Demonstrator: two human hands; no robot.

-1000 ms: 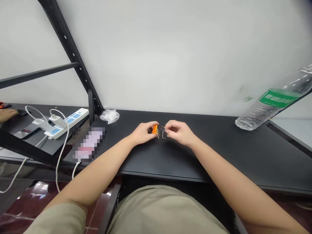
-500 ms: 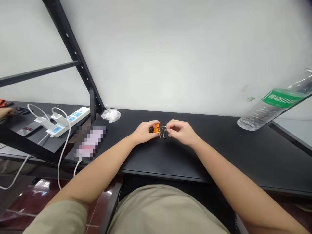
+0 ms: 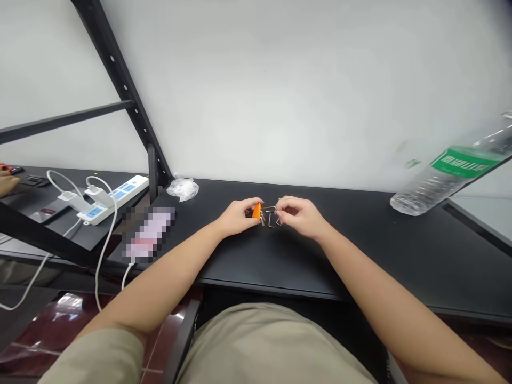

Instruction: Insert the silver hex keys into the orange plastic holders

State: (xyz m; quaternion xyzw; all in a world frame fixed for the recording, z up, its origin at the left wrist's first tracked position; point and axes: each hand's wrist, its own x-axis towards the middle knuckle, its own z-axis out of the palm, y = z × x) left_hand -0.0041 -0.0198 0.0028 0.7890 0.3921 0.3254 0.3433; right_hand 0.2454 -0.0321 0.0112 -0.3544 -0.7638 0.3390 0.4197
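My left hand (image 3: 235, 217) grips an orange hex key holder (image 3: 256, 210) upright between thumb and fingers. Short metal ends of several hex keys stick out of its right side, near the thumb. My right hand (image 3: 301, 216) pinches a thin hex key (image 3: 270, 207), whose free end points left at the holder. Whether that end touches the holder I cannot tell. On the black tabletop between both hands lies a loose L-shaped hex key (image 3: 270, 221). Another bit of metal shows just under my right fingertips, partly hidden by them.
A crumpled clear plastic bag (image 3: 183, 189) lies by the wall. To the left are a blurred-out phone (image 3: 150, 233) on a white cable and a power strip (image 3: 116, 198). A plastic bottle (image 3: 444, 178) leans at the right. Another person's hand (image 3: 8, 184) shows far left.
My right hand has shifted slightly to the right, with the pinched hex key more in sight. My left hand and the holder stay in place. The other person's hand moved a little.
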